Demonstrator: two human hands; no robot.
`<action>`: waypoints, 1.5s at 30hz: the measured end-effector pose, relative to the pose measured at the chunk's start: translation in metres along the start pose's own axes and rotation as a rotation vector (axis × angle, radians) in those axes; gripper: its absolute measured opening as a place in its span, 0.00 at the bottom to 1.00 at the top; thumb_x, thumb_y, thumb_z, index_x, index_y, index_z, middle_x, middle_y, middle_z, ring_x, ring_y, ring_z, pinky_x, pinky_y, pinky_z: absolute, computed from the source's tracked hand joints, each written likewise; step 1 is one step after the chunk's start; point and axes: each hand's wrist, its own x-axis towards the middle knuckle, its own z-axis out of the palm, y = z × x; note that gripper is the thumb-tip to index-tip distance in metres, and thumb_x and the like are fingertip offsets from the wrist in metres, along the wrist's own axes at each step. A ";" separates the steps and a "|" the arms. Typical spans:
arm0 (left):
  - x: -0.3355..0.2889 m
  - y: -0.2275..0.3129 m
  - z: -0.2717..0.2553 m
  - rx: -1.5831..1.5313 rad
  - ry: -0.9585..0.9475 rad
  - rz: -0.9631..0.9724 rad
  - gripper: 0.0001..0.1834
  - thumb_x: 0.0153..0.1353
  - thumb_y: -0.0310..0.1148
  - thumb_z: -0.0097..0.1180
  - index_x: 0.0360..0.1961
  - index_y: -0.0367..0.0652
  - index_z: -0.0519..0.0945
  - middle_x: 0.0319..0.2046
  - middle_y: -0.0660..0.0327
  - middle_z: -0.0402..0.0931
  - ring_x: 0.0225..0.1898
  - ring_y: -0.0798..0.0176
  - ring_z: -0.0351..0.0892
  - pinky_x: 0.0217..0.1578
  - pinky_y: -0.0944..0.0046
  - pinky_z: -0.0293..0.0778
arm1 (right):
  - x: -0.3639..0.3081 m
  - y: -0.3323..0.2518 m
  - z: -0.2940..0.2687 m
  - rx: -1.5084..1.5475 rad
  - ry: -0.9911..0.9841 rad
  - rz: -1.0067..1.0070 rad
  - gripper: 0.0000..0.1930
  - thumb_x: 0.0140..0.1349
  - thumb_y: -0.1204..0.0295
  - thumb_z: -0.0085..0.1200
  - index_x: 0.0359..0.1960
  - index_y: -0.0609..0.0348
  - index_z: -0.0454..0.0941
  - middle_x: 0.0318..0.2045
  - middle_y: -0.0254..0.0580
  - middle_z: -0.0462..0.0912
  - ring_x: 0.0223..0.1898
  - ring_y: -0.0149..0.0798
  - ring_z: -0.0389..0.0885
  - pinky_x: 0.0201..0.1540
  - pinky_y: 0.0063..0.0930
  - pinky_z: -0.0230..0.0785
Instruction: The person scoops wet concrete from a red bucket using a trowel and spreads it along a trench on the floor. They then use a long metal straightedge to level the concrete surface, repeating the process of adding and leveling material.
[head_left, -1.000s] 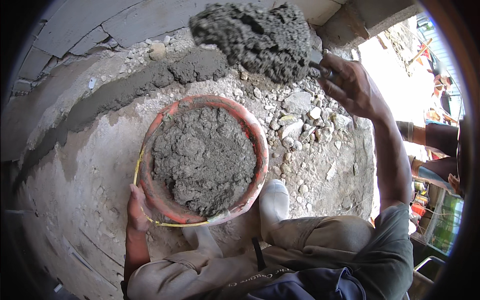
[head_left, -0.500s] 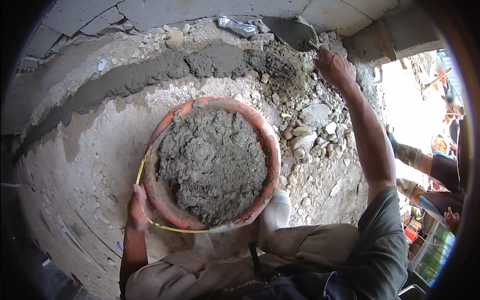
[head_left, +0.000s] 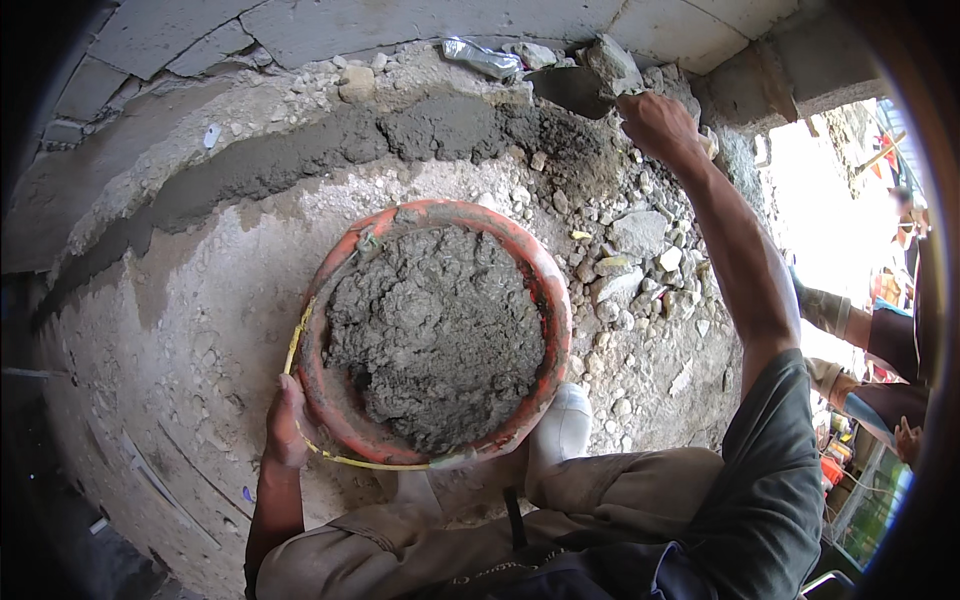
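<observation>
An orange mortar tub (head_left: 556,290), heaped with wet grey mortar (head_left: 435,335), stands in front of my shins. My left hand (head_left: 287,425) is closed at its left side, the thumb up by a yellow cord handle (head_left: 375,464); the rim partly hides the fingers. Far right, my right hand (head_left: 662,125) grips a trowel, whose handle is mostly covered by the fist. The trowel's dark blade (head_left: 574,92) points left, low over the rubble beside the right end of a mortar bed (head_left: 440,128). This bed runs in a band along the foot of the wall.
A grey block wall (head_left: 400,30) closes off the far side. Against it lie a crumpled silver wrapper (head_left: 482,57) and a loose stone chunk (head_left: 612,63). Stones and rubble (head_left: 640,235) cover the ground right of the tub. Another person's legs (head_left: 880,370) show at the far right.
The trowel blade has come down closer to the rubble and tipped, so less of its face shows. My right hand shifted slightly left. My left hand stays at the tub.
</observation>
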 end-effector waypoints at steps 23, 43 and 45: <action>-0.002 -0.001 -0.011 0.047 0.004 -0.067 0.44 0.65 0.63 0.33 0.68 0.36 0.50 0.66 0.54 0.55 0.67 0.55 0.55 0.65 0.53 0.51 | -0.025 -0.062 0.006 0.608 -0.425 -0.432 0.21 0.67 0.54 0.43 0.43 0.61 0.75 0.40 0.47 0.80 0.38 0.46 0.79 0.43 0.42 0.73; -0.013 -0.007 -0.006 0.035 0.133 -0.103 0.48 0.63 0.66 0.34 0.69 0.35 0.49 0.67 0.53 0.53 0.68 0.53 0.53 0.66 0.53 0.48 | 0.153 -0.082 0.096 1.039 -0.123 0.172 0.19 0.50 0.60 0.69 0.33 0.60 0.75 0.28 0.43 0.81 0.32 0.35 0.79 0.35 0.30 0.71; -0.010 -0.006 -0.002 0.035 0.143 -0.100 0.49 0.62 0.67 0.34 0.69 0.34 0.49 0.67 0.53 0.53 0.67 0.53 0.53 0.66 0.54 0.49 | 0.152 -0.079 0.099 1.032 -0.080 0.150 0.20 0.50 0.59 0.68 0.34 0.60 0.75 0.28 0.40 0.80 0.29 0.35 0.76 0.34 0.29 0.70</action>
